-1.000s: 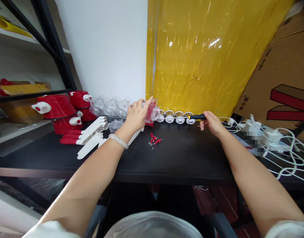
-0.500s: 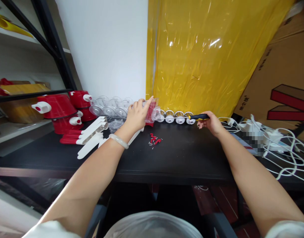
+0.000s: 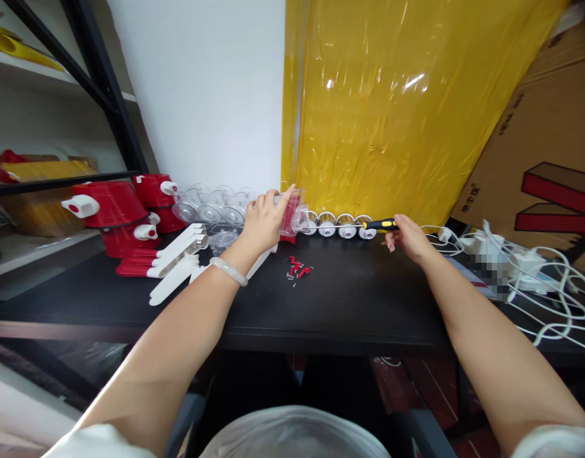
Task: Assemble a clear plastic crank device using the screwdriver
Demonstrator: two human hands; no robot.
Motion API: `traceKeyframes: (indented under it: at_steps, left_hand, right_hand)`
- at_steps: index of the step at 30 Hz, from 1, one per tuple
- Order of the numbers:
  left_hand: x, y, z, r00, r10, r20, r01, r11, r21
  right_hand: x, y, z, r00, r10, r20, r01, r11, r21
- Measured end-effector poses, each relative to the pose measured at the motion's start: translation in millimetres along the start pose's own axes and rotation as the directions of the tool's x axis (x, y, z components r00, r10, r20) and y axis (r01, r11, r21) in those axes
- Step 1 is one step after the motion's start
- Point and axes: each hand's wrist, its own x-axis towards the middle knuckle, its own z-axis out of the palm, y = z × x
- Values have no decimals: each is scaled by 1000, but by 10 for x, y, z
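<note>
Near the back edge of the tabletop [image 3: 350, 312], about its middle, there is a red-and-clear plastic housing [image 3: 289, 221], lying on its side. The left hand [image 3: 262, 222] grips it from above, with the index finger stretched along it. The right hand [image 3: 409, 238] holds, by the fingers, the end of the black-and-yellow handle of a screwdriver [image 3: 381, 224]. Its shaft points level to the clear end of the housing; whether the tip sits in a screw, I cannot tell. Behind the shaft, four white-rimmed cylinders [image 3: 346, 226] stand in a row along the back edge. Between the housing and the front edge lie small red plastic pieces [image 3: 304, 272] and loose screws [image 3: 290, 276]. Towards the left edge are white-and-red handles [image 3: 178, 251], transparent cups [image 3: 209, 213] and stacked red containers [image 3: 114, 207]; at the right edge, tangled white cables [image 3: 564, 312].
</note>
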Motion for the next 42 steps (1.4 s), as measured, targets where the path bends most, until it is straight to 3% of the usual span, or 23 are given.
traceKeyframes:
  at_steps: [7,13,17,31,37,42]
  left_hand:
    - [0,0,7,1000,7,-2,-7,1000,-5]
    - [-5,5,1,1000,17,-3,-17,1000,4]
    - [-2,2,5,1000,13,-6,-13,1000,3]
    - [5,-9,-7,999,-7,33,8,1000,-19]
    - [3,-14,14,1000,0,16,0,1000,1]
    - [8,-16,20,1000,8,17,-7,1000,-10]
  right_hand:
    - [8,58,-57,992,-83,-91,64,978,-197]
    - [58,35,-60,999,16,-31,-15,999,35]
    - [48,14,-48,1000,2,12,-4,992,122]
    - [1,34,10,1000,-13,-2,13,999,30]
    - [13,86,-40,998,-50,-48,45,994,-97]
    - [45,77,-41,997,31,-78,-40,992,-118]
